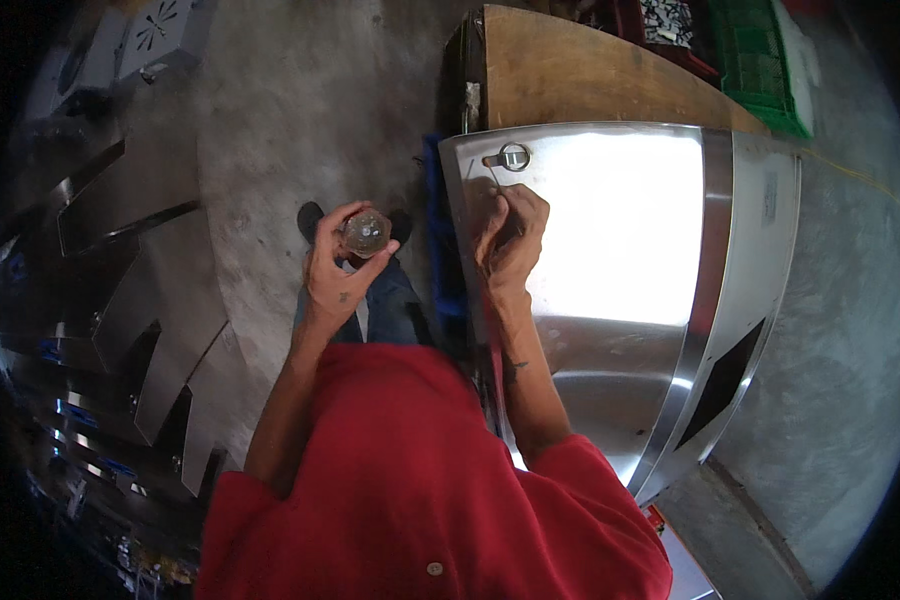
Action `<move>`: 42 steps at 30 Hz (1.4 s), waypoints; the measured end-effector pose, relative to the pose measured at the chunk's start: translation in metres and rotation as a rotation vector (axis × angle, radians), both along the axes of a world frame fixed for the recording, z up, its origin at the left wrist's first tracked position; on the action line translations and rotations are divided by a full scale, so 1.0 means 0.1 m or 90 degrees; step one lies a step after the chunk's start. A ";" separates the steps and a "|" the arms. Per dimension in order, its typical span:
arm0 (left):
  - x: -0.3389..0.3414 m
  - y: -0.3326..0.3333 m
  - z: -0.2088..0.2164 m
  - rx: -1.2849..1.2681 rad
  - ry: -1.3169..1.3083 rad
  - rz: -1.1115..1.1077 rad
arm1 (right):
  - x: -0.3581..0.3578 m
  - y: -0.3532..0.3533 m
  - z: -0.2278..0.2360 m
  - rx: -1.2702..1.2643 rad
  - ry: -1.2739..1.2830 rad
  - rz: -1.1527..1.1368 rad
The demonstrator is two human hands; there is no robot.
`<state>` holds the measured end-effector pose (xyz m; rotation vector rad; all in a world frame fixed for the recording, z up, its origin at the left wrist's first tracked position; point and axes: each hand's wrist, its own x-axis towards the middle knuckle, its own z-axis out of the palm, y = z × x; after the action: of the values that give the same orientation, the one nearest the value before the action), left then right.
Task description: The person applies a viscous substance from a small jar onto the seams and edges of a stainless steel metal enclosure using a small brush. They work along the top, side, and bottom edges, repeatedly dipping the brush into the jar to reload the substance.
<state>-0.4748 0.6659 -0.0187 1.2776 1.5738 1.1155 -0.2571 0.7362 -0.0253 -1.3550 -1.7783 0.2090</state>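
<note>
Clear vessel [367,232] already up in clasp of left hand [330,278]; right hand [515,240] bunched over steel top [610,240], hold impossible to tell; just beyond its fingertips, ringed metal piece [514,157] sits unheld; what remains, unclear.

the shirt [400,450] is plain red, its button [434,569] pale; jeans [392,308] blue, shoes [311,216] black. the cup [367,232] looks clear — perhaps faintly grey, hard to tell. the metal top [610,347] is silver, glaring white towards the middle; the board [590,75] brown with wood grain — the crate [755,60] green. floor [260,130] mottled grey.
</note>
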 end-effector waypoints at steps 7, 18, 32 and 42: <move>-0.15 -0.02 -0.07 -0.030 0.024 0.002 | 0.00 -0.04 0.01 -0.009 -0.076 0.020; -0.17 0.02 -0.14 -0.008 0.011 -0.008 | 0.04 -0.06 -0.11 -0.023 -0.087 0.003; -0.15 -0.03 -0.22 0.001 -0.010 -0.005 | -0.03 -0.07 -0.10 -0.076 0.032 -0.051; -0.13 -0.08 -0.25 0.004 0.000 -0.012 | 0.00 -0.06 -0.14 -0.078 0.019 -0.030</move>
<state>-0.4877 0.6577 -0.0433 1.2933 1.5558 1.1088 -0.2569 0.7302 -0.0396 -1.4706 -1.7317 0.3147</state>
